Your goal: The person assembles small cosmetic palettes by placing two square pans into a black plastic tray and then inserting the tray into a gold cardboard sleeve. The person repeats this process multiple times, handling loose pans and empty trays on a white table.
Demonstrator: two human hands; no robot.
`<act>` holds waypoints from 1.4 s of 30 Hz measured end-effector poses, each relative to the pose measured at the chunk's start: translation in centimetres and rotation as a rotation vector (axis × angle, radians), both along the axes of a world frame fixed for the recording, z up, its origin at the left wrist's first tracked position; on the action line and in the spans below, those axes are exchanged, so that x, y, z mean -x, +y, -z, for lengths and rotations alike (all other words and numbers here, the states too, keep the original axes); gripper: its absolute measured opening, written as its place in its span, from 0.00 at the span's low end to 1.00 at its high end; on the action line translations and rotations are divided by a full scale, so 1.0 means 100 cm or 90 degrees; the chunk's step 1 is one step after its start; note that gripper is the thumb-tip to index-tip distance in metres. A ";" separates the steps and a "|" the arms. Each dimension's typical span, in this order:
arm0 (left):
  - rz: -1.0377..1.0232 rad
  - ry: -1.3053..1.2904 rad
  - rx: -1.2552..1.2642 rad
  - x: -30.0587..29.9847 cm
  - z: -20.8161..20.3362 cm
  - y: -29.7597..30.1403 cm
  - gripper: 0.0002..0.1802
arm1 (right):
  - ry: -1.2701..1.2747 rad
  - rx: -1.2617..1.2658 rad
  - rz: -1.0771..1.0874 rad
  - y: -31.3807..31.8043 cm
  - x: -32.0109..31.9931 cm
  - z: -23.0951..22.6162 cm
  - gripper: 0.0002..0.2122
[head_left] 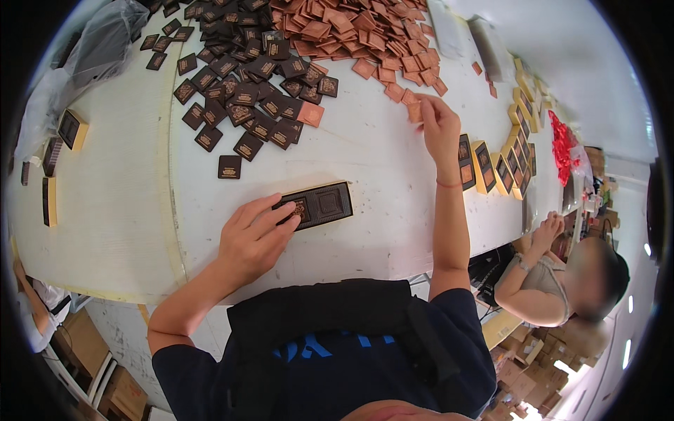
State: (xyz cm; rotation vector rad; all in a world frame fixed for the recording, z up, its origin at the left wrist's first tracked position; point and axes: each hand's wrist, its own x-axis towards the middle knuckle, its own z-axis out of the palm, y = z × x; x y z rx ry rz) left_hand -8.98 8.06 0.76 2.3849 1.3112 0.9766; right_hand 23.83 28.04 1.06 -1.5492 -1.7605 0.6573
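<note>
The left hand (254, 235) rests flat with loose fingers on the left end of a dark rectangular tray with square pockets (319, 204), which lies on the white table (372, 154). The right hand (439, 126) reaches far forward and pinches one copper-coloured square packet (415, 112) at the edge of the heap of copper-coloured packets (358, 31). A pile of dark brown square packets (246, 91) lies left of it.

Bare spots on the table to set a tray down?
Free: white table between the dark tray under the left hand, the dark squares and the right hand; also left of the seam. Crowded: top piles with copper squares, boxes on the right.
</note>
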 end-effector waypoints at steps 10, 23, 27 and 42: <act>0.006 -0.006 0.027 0.001 -0.003 0.000 0.23 | 0.462 0.410 -0.213 -0.084 0.062 -0.045 0.13; 0.000 -0.065 0.043 0.001 0.002 -0.002 0.15 | 0.109 0.316 -0.417 -0.104 0.081 -0.065 0.12; -0.008 -0.062 0.041 0.002 0.001 -0.002 0.14 | -0.153 0.029 -0.639 -0.098 0.087 -0.052 0.17; 0.005 -0.046 0.043 0.002 0.004 -0.003 0.16 | -0.096 -0.057 -0.431 -0.137 0.071 -0.014 0.22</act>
